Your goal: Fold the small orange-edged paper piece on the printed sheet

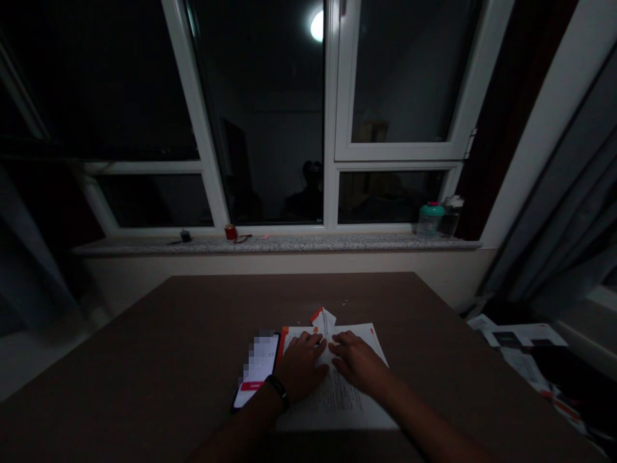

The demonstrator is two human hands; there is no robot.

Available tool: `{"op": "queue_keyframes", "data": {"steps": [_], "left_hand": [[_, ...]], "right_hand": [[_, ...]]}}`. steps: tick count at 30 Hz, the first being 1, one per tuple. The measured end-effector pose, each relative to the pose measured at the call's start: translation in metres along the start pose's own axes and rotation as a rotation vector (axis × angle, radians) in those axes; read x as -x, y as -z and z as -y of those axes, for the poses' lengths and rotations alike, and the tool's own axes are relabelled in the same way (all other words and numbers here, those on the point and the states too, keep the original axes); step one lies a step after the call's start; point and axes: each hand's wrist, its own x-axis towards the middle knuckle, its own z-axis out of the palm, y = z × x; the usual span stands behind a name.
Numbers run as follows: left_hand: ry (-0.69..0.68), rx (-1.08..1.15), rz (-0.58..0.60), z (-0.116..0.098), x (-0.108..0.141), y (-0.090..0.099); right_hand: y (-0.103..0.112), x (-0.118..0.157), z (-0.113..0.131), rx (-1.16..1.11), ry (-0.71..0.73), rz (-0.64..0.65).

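Note:
A small folded piece of paper (328, 322), white with an orange edge, lies on top of printed sheets (337, 415) at the near middle of the table. My left hand (301, 365), with a dark band at the wrist, rests palm down at the folded paper's left side, its fingers spread. From the right, my right hand (359, 361) touches the same paper, fingers apart and fingertips close to those of the left. Both hands cover part of the paper and sheets. Left of the sheets lies a phone (260, 366) with its screen lit, partly behind my left forearm.
The brown table (193, 321) reaches toward a window sill (299, 243). On the sill stand a red jar (231, 231), a small dark item (186, 236), a teal-lidded bottle (430, 219) and a clear bottle (451, 217). More printed papers (523, 334) lie beyond the table's right edge.

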Motion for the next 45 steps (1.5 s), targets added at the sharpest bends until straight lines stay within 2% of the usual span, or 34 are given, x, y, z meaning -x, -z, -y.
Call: {"op": "queue_keyframes", "data": {"steps": [16,28,35,41,45], "left_hand": [[-0.034,0.016,0.024,0.0,0.002,0.004],[-0.094,0.056,0.041,0.009,0.005,0.001],[-0.083,0.101,0.003,0.005,0.007,0.008],[-0.034,0.061,0.024,0.004,0.007,0.005],[-0.02,0.05,0.028,0.004,0.006,0.0]], "right_hand": [[0.0,0.002,-0.001,-0.003,-0.025,0.038],[0.007,0.01,-0.01,-0.038,0.026,0.116],[0.015,0.009,-0.003,-0.052,0.096,0.067],[0.006,0.005,0.004,0.001,0.027,0.012],[0.006,0.006,0.004,-0.02,0.027,0.02]]}}
